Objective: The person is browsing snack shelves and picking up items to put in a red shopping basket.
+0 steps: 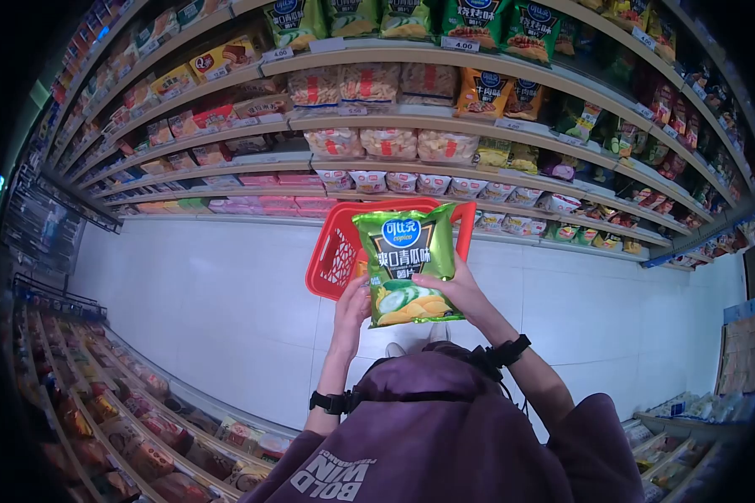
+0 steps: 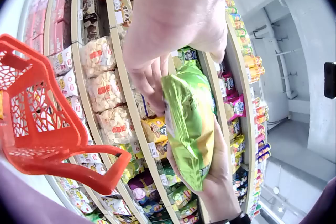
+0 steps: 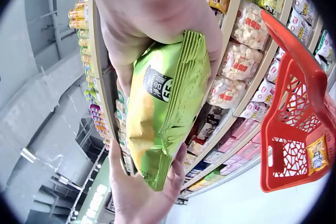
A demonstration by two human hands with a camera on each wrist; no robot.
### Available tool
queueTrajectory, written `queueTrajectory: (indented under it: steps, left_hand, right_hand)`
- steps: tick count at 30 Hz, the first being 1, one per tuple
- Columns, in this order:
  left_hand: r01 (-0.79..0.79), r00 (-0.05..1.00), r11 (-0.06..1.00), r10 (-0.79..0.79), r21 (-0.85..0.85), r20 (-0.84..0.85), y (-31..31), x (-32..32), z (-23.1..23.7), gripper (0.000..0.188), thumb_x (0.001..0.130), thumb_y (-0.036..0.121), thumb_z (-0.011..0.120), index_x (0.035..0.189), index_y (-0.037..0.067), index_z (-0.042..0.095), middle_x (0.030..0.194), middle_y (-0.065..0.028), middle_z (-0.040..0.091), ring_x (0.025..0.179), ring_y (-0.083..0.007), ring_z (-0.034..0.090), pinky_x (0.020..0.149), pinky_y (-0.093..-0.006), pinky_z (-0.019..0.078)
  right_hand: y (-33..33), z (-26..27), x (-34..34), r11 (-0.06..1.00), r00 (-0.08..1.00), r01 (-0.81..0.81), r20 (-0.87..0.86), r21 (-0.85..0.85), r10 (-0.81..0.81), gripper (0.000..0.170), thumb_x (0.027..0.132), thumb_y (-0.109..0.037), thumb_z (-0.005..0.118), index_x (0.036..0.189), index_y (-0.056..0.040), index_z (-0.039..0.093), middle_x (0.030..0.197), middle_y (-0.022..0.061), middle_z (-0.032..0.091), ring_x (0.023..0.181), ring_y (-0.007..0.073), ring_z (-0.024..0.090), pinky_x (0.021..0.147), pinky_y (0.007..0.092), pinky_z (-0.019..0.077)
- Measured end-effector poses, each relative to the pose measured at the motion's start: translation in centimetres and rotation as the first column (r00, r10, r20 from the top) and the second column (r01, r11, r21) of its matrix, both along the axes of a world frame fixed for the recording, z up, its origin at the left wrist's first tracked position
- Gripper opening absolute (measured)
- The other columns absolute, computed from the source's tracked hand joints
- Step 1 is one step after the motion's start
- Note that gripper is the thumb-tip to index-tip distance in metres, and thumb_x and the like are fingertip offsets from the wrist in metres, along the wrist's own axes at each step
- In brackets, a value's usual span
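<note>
A green bag of potato chips (image 1: 413, 235) with cucumber slices on its front is held upright before the body, printed face up toward the head camera. My right hand (image 1: 460, 292) grips its right side, thumb laid over the front. On the opposite edge my left hand (image 1: 352, 306) holds the bag, its fingers mostly hidden behind it. The left wrist view shows the bag's crimped seam (image 2: 184, 134) side-on between both hands. In the right wrist view the bag (image 3: 163, 98) bulges between the right hand above and the left hand below.
A red shopping basket (image 1: 317, 272) stands beyond the bag, partly covered by it; a small yellow packet (image 3: 317, 154) lies inside. Snack shelves (image 1: 377, 113) curve across the front, with similar green bags (image 1: 354, 18) on top. More shelves (image 1: 101, 394) stand behind at left. Pale floor (image 1: 210, 264) lies between.
</note>
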State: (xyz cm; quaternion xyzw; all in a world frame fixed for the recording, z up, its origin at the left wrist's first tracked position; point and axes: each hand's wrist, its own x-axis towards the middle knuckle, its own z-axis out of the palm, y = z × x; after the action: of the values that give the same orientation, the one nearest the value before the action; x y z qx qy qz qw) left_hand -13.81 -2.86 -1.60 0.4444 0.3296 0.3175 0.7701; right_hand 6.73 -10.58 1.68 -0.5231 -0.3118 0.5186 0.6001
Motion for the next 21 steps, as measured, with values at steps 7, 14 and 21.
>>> queueTrajectory:
  steps: [7,14,21]
  left_hand:
    - [0.114,0.969,0.992,-0.097,0.062,-0.227,-1.1,-2.7,-1.4,0.055,0.076,0.009,0.077,0.124,0.0,0.049,0.113,-0.0078,0.062,0.101,-0.0157,0.061,0.089,-0.0298,0.048]
    - [-0.266,0.958,0.924,0.285,-0.273,0.031,3.7,-11.4,-3.7,0.045,0.088,0.021,0.063,0.125,0.001,0.049,0.115,-0.0115,0.061,0.101,-0.0215,0.063,0.089,-0.0348,0.0513]
    - [-0.348,0.936,0.921,0.35,-0.175,-0.024,3.7,-15.6,-2.6,0.051,0.085,0.016,0.067,0.128,0.001,0.045,0.116,-0.0091,0.059,0.104,-0.0206,0.06,0.09,-0.0344,0.0492]
  right_hand:
    - [-2.8,-3.5,-2.6,0.95,0.906,-0.26,0.296,-0.172,0.302,0.057,0.09,-0.029,0.065,0.133,-0.0011,0.042,0.126,0.0143,0.054,0.118,0.0206,0.051,0.097,0.0359,0.0431]
    - [-4.3,-12.5,3.9,0.904,0.472,0.423,0.865,-0.055,-0.169,0.042,0.084,-0.022,0.068,0.116,0.001,0.054,0.12,0.0158,0.059,0.106,0.0263,0.06,0.087,0.034,0.0488]
    - [-3.9,-16.4,3.7,0.909,0.744,0.334,0.662,-0.25,-0.091,0.073,0.083,-0.023,0.069,0.138,0.0012,0.027,0.112,0.0218,0.06,0.096,0.0299,0.065,0.085,0.0391,0.052]
